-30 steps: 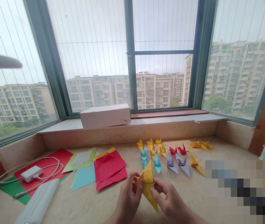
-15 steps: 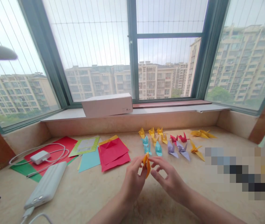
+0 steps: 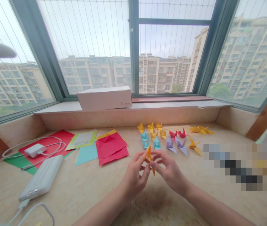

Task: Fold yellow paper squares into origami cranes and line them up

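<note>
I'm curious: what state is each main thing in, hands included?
Yellow paper: folded, held
Left hand: fingers closed on it
Right hand: fingers closed on it
Paper cranes: folded, grouped together
White box: closed
Power bank: lying down, cable plugged in
Crimson sheets: spread out, overlapping
Charger: out of any socket

Bright, diffuse daylight comes through the windows (image 3: pixel 95 34), the sky (image 3: pixel 168 39) washed pale. A soft shadow (image 3: pixel 155 197) lies on the desk (image 3: pixel 83 185). Pixelation (image 3: pixel 235 166) hides an area at right; buildings (image 3: pixel 95 72) look hazy, and wide-angle distortion stretches the edges.
</note>
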The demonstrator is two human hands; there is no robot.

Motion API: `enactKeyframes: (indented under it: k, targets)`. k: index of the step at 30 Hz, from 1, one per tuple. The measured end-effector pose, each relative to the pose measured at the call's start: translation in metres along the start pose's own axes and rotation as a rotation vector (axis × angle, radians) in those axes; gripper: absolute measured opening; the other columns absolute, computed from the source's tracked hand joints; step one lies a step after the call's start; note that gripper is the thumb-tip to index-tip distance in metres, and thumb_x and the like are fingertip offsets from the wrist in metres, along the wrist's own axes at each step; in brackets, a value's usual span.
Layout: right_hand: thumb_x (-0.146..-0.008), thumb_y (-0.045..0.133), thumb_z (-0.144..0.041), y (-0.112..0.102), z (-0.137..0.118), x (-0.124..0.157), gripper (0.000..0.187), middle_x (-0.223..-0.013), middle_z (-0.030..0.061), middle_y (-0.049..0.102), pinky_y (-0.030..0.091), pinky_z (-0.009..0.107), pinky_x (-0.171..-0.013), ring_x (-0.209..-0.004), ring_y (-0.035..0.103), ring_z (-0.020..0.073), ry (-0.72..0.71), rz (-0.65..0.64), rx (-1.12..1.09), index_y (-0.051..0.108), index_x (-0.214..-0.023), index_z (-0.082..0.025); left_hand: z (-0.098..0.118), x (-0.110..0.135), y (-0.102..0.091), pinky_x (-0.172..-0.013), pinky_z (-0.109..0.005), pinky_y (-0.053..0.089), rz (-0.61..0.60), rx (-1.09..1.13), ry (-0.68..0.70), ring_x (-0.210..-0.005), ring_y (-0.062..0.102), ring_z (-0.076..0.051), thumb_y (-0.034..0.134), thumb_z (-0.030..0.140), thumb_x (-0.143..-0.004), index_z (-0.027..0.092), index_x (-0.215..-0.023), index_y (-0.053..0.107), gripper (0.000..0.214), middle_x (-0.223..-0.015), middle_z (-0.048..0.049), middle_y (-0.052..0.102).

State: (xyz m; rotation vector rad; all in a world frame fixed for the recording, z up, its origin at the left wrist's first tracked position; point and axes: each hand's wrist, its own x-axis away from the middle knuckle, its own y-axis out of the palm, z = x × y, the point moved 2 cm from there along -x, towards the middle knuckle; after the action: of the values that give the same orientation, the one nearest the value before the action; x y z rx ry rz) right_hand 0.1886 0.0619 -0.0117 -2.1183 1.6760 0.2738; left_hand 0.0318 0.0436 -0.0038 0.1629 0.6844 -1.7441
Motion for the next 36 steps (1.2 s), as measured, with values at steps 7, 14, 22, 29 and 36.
enactKeyframes:
  k: [7, 14, 22, 29, 36]
  targets:
    - [-0.084, 0.069, -0.044, 0.0, 0.001, 0.0, 0.036, -0.109, 0.0088, 0.068, 0.054, 0.037, -0.079, -0.091, 0.066, 0.0215, 0.128, -0.035, -0.191, 0.063, -0.111, -0.021, 0.0, -0.003, -0.002, -0.078, -0.03, 0.058, 0.023, -0.087, 0.058, -0.096, 0.062, -0.019, 0.053, 0.03, -0.094, 0.025, -0.136, 0.053, 0.042, -0.119, -0.0115, 0.057]
    - [-0.083, 0.071, -0.042, -0.002, 0.008, -0.002, 0.036, -0.109, 0.0095, 0.069, 0.055, 0.035, -0.078, -0.087, 0.068, 0.0202, 0.161, -0.037, -0.268, 0.063, -0.11, -0.019, -0.012, -0.002, 0.001, -0.073, -0.029, 0.06, 0.013, -0.015, 0.005, -0.095, 0.061, -0.018, 0.053, 0.032, -0.095, 0.024, -0.14, 0.049, 0.046, -0.118, -0.0112, 0.055]
    - [-0.084, 0.07, -0.04, -0.004, 0.016, -0.002, 0.034, -0.107, 0.0078, 0.069, 0.055, 0.036, -0.082, -0.091, 0.068, 0.0212, 0.152, -0.009, -0.254, 0.064, -0.112, -0.022, -0.011, -0.003, 0.001, -0.068, -0.026, 0.059, 0.04, 0.013, 0.0, -0.092, 0.063, -0.017, 0.05, 0.029, -0.095, 0.021, -0.132, 0.053, 0.038, -0.115, -0.0113, 0.057]
    - [-0.086, 0.068, -0.04, -0.004, 0.018, -0.002, 0.033, -0.102, 0.0075, 0.071, 0.056, 0.036, -0.083, -0.091, 0.069, 0.0211, 0.118, 0.028, -0.174, 0.063, -0.112, -0.021, -0.019, -0.002, 0.002, -0.078, -0.031, 0.059, 0.075, -0.037, -0.025, -0.098, 0.066, -0.021, 0.043, 0.02, -0.096, 0.016, -0.126, 0.056, 0.033, -0.114, -0.0132, 0.065]
    - [-0.091, 0.061, -0.032, 0.002, 0.007, 0.004, 0.028, -0.108, 0.0081, 0.072, 0.058, 0.036, -0.084, -0.092, 0.071, 0.0214, -0.03, 0.024, 0.031, 0.063, -0.116, -0.022, -0.006, 0.0, 0.003, -0.08, -0.032, 0.059, 0.063, -0.125, 0.04, -0.097, 0.067, -0.019, 0.054, 0.012, -0.084, 0.018, -0.124, 0.055, 0.041, -0.115, -0.0098, 0.067]
